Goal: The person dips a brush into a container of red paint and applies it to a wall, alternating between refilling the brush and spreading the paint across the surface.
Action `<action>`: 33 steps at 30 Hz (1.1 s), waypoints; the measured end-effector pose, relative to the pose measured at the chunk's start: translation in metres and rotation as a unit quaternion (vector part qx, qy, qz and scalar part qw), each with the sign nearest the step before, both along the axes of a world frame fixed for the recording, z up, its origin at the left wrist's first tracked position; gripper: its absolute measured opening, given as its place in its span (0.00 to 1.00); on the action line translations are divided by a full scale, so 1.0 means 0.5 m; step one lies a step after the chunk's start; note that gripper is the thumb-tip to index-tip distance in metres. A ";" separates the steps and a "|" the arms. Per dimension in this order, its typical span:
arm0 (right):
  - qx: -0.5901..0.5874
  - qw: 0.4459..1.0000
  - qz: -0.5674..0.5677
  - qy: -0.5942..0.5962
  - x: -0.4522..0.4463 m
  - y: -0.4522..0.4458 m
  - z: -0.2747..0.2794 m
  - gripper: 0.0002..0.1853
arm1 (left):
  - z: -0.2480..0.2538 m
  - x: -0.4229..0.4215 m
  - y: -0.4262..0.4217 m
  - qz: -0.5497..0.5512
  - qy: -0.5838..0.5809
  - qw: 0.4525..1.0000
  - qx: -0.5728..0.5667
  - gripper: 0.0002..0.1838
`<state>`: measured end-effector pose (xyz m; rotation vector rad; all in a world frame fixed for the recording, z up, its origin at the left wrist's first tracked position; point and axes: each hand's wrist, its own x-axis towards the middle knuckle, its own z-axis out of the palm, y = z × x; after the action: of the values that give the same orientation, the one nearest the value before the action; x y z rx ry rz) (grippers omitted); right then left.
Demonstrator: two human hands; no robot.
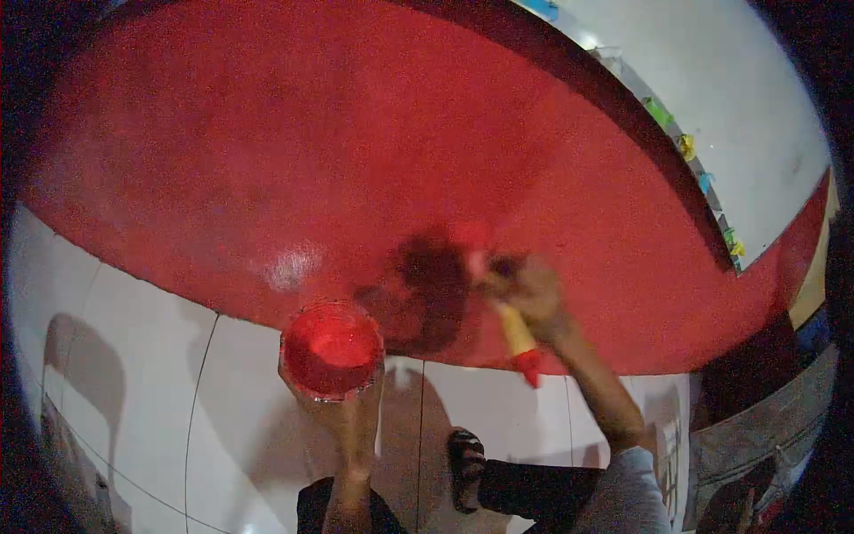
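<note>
My left hand [345,416] holds up a round container [381,356] from below. Wet red paint [331,345] lies inside it, and red smears mark its rim. My right hand [534,292], blurred by motion, is closed around a paintbrush [516,331] with a yellow handle and a red end. The brush's head is at the red wall [267,133], smeared and partly hidden by my fingers, so I cannot tell whether it touches. A dark shadow of the hand falls on the wall, left of the brush.
Pale floor tiles [240,378] run along the wall's foot. My sandalled foot [467,458] stands on them. At upper right, a white surface [738,107] has a dark edge with small green, yellow and blue pieces along it. Greyish furniture or cloth [756,445] lies at lower right.
</note>
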<state>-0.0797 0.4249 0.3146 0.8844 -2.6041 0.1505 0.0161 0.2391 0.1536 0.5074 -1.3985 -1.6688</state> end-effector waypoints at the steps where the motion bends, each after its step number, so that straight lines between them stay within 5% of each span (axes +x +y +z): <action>1: -0.070 0.987 0.094 0.106 -0.021 0.022 0.025 0.15 | 0.003 -0.002 0.001 0.001 0.000 1.000 0.002 0.49; 2: -0.116 0.955 0.171 0.213 -0.041 0.043 0.049 0.15 | 0.008 -0.007 -0.001 0.003 -0.001 1.000 0.000 0.49; 3: -0.016 0.879 0.217 0.425 -0.054 0.027 0.127 0.15 | 0.011 -0.008 0.001 0.002 -0.002 1.000 -0.001 0.49; 5: 0.039 0.866 0.155 0.474 -0.061 0.003 0.222 0.16 | 0.016 -0.013 0.001 0.002 0.002 1.000 0.002 0.49; 9: 0.069 0.846 0.140 0.509 -0.135 0.019 0.198 0.18 | 0.021 -0.017 -0.001 -0.003 0.006 1.000 0.013 0.49; 13: 0.062 0.884 0.179 0.427 -0.060 0.013 0.129 0.15 | 0.022 -0.016 -0.004 -0.007 0.007 1.000 0.015 0.49; 16: -0.081 0.849 0.113 0.510 -0.097 0.031 0.207 0.11 | 0.025 -0.020 -0.005 -0.004 0.004 1.000 0.011 0.49; 19: -0.046 0.897 0.170 0.405 -0.101 0.017 0.198 0.12 | 0.026 -0.014 -0.002 -0.009 0.002 1.000 0.004 0.49; 22: 0.180 0.926 0.135 0.302 -0.067 0.052 0.055 0.17 | 0.029 -0.018 0.000 -0.021 0.010 1.000 0.011 0.49; 24: 0.135 0.950 0.144 0.240 -0.022 0.036 0.089 0.16 | 0.028 -0.023 0.000 -0.023 0.013 1.000 0.018 0.49; 25: -0.108 0.976 0.154 0.111 -0.044 0.058 0.122 0.15 | 0.025 -0.022 0.003 -0.025 0.013 0.999 0.019 0.49; 27: -0.277 0.949 0.122 0.093 -0.091 0.065 0.179 0.14 | 0.021 -0.019 0.007 -0.036 0.013 0.999 0.022 0.49; 29: -0.075 0.934 0.132 0.322 -0.093 0.031 0.204 0.14 | 0.021 -0.022 0.009 -0.042 0.016 0.999 0.031 0.49; 30: 0.035 0.883 0.162 0.439 -0.088 0.014 0.200 0.15 | 0.021 -0.026 0.010 -0.047 0.019 0.998 0.038 0.49; 33: 0.170 0.934 0.175 0.260 -0.065 0.049 0.051 0.15 | 0.030 -0.027 0.006 -0.022 -0.005 1.000 -0.011 0.48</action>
<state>-0.1121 0.4495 0.3401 1.2997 -1.9896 -0.4030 0.0026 0.2424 0.1685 0.4773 -1.4437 -1.6857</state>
